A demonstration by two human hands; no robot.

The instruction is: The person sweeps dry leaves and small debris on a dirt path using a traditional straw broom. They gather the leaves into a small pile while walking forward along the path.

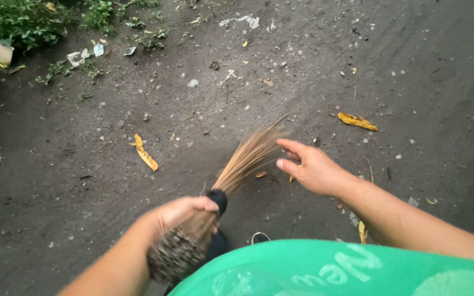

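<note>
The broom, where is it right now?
In the head view the broom is low at centre, gripped near its bound end by the left hand, its bristle tips beside the open right hand, above the dirt ground.

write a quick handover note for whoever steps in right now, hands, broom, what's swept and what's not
Left hand: closed around the stick broom at its black binding, bristles fanned out over the dirt ground.
Right hand: open, empty, fingers by the bristle tips.
Done: the dirt by the bristles looks fairly bare.
Left: yellow leaves at left and upper right, white scraps near the weeds.
</note>
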